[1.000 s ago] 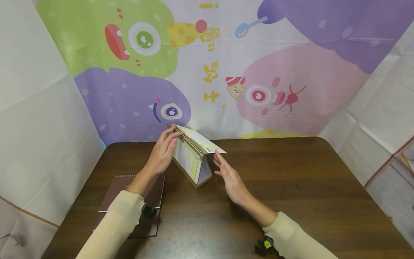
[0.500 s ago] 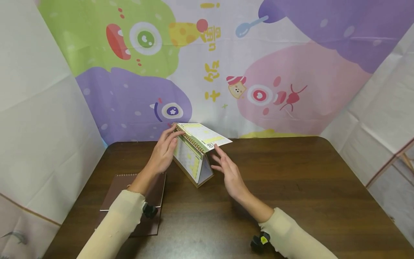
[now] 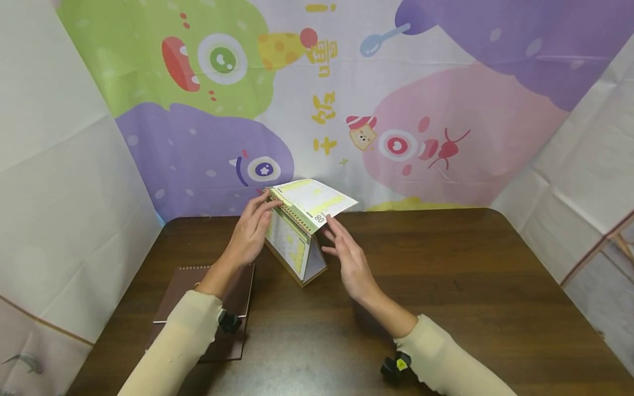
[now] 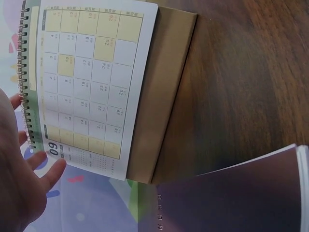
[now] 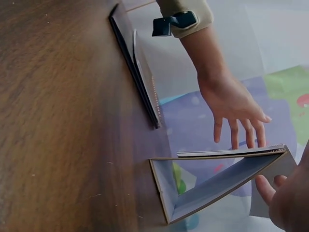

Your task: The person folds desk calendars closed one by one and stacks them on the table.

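A tent-shaped desk calendar [image 3: 287, 242] stands on the table, its spiral binding along the top. Its near face shows a month grid marked 09 in the left wrist view. My left hand [image 3: 250, 231] touches the binding near the calendar's far end, fingers mostly extended. One page [image 3: 317, 199], marked 08, is raised over the far side of the binding. The extended fingers of my right hand [image 3: 353, 267] touch this page's near edge from below. Seen by the right wrist camera, the triangular cardboard stand [image 5: 161, 193] is hollow, and the right hand [image 5: 289, 198] is partly cut off.
A brown spiral notebook [image 3: 238, 294] lies open on the dark wooden table [image 3: 446, 286], left of the calendar and partly under my left forearm. Behind the table hangs a cartoon-printed cloth [image 3: 327, 176]; pale cloth walls [image 3: 64, 165] stand at both sides.
The 08 page has swung upward from its downward slope on the far side to nearly level. My right hand has risen slightly with it. My left hand has stayed at the binding.
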### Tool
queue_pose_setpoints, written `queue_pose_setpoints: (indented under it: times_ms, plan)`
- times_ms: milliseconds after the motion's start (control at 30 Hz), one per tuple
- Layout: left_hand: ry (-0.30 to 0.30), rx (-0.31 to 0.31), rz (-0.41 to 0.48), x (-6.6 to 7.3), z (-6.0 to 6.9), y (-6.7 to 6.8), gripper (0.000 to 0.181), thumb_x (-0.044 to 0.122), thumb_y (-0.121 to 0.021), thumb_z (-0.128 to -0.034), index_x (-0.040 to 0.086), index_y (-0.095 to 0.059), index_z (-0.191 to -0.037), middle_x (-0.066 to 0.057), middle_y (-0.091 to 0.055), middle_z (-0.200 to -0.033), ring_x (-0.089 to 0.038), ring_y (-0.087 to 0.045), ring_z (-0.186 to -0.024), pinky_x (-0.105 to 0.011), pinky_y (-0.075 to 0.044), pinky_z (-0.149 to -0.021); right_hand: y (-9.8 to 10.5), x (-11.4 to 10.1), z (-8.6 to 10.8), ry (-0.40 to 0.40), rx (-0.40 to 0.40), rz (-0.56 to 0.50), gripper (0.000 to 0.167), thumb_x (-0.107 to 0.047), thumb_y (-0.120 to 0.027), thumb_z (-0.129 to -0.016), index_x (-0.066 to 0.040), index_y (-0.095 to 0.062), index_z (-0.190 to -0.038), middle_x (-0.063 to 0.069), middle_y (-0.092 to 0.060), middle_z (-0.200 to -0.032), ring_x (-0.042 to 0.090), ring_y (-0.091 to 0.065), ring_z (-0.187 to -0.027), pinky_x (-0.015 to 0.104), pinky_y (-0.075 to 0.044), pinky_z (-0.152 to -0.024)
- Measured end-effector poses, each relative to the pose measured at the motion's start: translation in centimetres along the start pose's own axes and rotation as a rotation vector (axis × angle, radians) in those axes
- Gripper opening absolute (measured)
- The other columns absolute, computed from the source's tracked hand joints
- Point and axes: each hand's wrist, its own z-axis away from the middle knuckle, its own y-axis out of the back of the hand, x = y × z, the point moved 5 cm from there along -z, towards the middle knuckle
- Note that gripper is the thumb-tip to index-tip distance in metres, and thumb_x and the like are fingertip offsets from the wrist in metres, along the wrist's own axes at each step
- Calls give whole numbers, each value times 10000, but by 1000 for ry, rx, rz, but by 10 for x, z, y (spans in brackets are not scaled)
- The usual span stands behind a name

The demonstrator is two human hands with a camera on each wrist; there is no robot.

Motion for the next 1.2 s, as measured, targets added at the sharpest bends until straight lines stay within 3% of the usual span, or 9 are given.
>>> queue_pose_setpoints:
  times_ms: [400, 633, 867, 967, 1100, 1200]
  plan:
    - [-5, -15, -9, -1, 0, 3, 483, 281, -333, -1239, 109, -662, -1549, -210, -394, -1801, -488, -365, -1675, -726, -316, -1336, -6, -11, -4, 84, -27, 63, 554, -126, -279, -1210, 73, -337, -1724, 286, -312, -1833, 538, -510, -1585, 589, -576, -1183]
    - [34, -69, 3, 0, -10, 8, 549, 344, -268, -1244, 107, -617, -1597, -208, -330, -1836, -473, -302, -1710, -744, -279, -1351, -5, -14, -3, 106, -16, 120, 538, -112, -332, -1204, 54, -386, -1713, 261, -357, -1824, 502, -514, -1596, 519, -578, -1211]
    - [80, -12, 134, 0, -29, 13, 602, 343, -223, -1241, 42, -467, -1702, -264, -330, -1833, -463, -279, -1735, -667, -193, -1427, -8, -20, -3, 121, -34, 121, 536, -103, -371, -1192, 69, -403, -1699, 255, -333, -1835, 455, -368, -1701, 650, -520, -1226]
    - [101, 4, 219, 1, -34, 13, 616, 321, -187, -1242, 13, -366, -1744, -275, -357, -1817, -474, -335, -1701, -658, -282, -1391, -10, -22, -3, 129, -47, 126, 536, -99, -380, -1189, 69, -408, -1697, 262, -332, -1834, 458, -353, -1707, 614, -512, -1247]
    - [132, -1, 335, 0, -38, 12, 655, 364, -124, -1237, 24, -271, -1777, -270, -311, -1838, -497, -341, -1688, -729, -376, -1300, -13, -24, -3, 149, -61, 166, 530, -129, -385, -1196, 48, -438, -1692, 259, -360, -1824, 467, -367, -1700, 593, -480, -1281]
    - [137, 2, 397, -2, -40, 13, 689, 417, -107, -1227, 38, -262, -1782, -271, -279, -1851, -498, -289, -1721, -784, -333, -1311, -14, -25, -1, 160, -69, 200, 527, -154, -382, -1200, 26, -461, -1689, 243, -393, -1813, 454, -384, -1697, 600, -428, -1325]
